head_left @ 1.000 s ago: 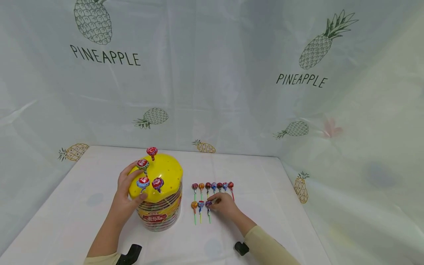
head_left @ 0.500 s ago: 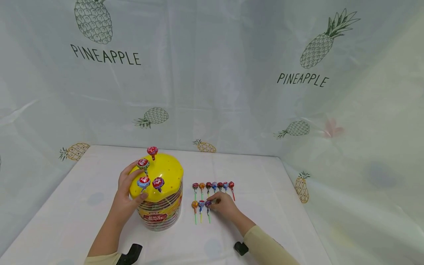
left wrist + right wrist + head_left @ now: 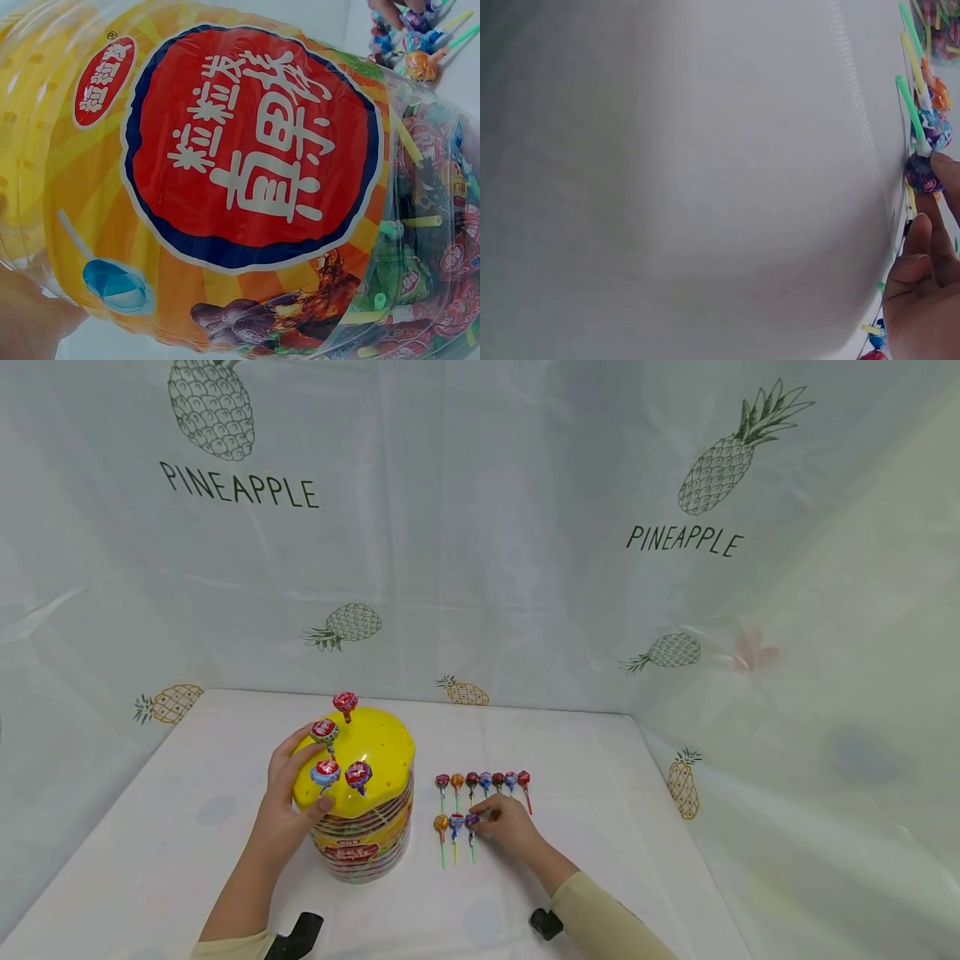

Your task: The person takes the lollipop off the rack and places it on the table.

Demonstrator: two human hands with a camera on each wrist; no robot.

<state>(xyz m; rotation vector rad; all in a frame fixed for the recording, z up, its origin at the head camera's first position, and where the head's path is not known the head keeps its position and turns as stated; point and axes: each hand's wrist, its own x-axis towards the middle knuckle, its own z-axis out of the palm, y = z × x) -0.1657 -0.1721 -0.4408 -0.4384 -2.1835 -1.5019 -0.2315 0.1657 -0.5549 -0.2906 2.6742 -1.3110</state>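
My left hand (image 3: pixel 283 789) grips the edge of the yellow domed lid (image 3: pixel 386 747) on a clear candy jar (image 3: pixel 378 852). Several wrapped lollipops, among them a purple one (image 3: pixel 357 774), stand up from holes in this lid. The jar's red and orange label (image 3: pixel 255 142) fills the left wrist view, and lollipops show through the plastic below it. To the right of the jar, my right hand (image 3: pixel 512 827) pinches the head of a purple lollipop (image 3: pixel 924 176) with a green stick. That lollipop lies at the right end of the front row, beside a blue lollipop (image 3: pixel 456 823) and an orange lollipop (image 3: pixel 441 823).
Behind the front row, several more lollipops lie side by side, with a red lollipop (image 3: pixel 524 778) at the right end. A white cloth covers the table (image 3: pixel 615 860). A pineapple-print curtain (image 3: pixel 480 527) hangs behind and along the sides.
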